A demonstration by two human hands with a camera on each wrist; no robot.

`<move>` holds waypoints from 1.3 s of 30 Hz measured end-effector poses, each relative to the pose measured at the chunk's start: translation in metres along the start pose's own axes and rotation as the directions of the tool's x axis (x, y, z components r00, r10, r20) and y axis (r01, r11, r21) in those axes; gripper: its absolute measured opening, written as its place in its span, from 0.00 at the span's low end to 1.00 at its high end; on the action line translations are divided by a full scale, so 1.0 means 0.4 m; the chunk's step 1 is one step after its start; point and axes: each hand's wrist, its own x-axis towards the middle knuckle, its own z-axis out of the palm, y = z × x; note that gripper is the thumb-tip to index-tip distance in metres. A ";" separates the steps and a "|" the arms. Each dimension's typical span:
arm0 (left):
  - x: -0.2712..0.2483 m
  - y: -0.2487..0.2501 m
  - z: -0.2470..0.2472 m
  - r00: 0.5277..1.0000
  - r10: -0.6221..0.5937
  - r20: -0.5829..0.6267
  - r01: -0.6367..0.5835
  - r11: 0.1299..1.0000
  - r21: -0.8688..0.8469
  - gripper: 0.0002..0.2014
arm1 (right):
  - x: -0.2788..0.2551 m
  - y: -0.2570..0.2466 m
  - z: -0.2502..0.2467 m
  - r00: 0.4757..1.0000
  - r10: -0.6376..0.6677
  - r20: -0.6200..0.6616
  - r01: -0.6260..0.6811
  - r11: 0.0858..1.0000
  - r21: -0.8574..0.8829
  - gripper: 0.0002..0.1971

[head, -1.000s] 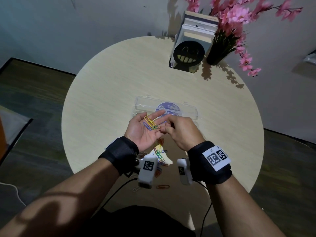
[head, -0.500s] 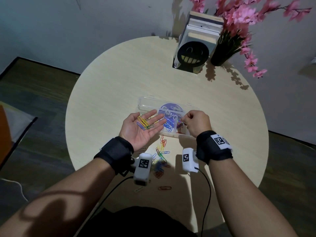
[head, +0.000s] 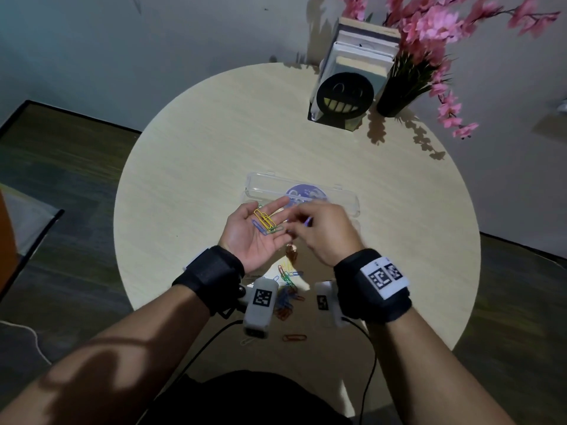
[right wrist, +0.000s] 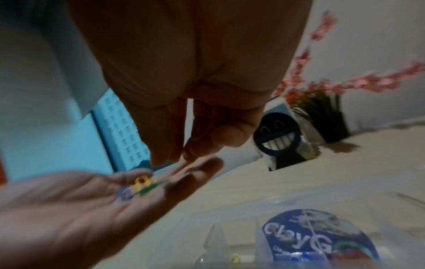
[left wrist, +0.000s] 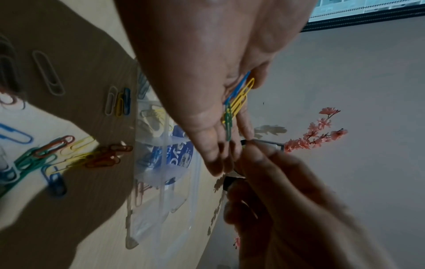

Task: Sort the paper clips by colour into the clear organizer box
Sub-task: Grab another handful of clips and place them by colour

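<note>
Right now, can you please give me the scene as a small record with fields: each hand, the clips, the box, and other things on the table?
left hand: palm up, fingers straight, carrying yellow, blue and green paper clips
right hand: beside the left fingertips, fingers curled; blurred, a held clip cannot be confirmed
loose coloured paper clips: pile on the round pale wooden table, near the wrists
clear plastic organizer box: open, beyond the hands, with a round blue label
other: black smiley-face bookend with books, pink flowers in dark vase
</note>
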 end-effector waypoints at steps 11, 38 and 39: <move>-0.021 0.012 -0.082 0.998 0.048 -0.051 -0.051 0.997 -0.065 0.24 | 0.027 -0.046 0.078 0.990 0.039 0.134 -0.033 0.998 -0.049 0.02; -0.032 0.034 -0.102 0.999 -0.025 -0.022 0.025 0.999 -0.028 0.31 | 0.067 -0.133 0.166 0.966 0.024 0.258 0.011 0.991 -0.133 0.06; -0.030 0.034 -0.100 0.999 -0.030 -0.021 0.030 1.000 -0.008 0.31 | 0.065 -0.131 0.166 0.968 0.029 0.249 0.000 0.993 -0.115 0.06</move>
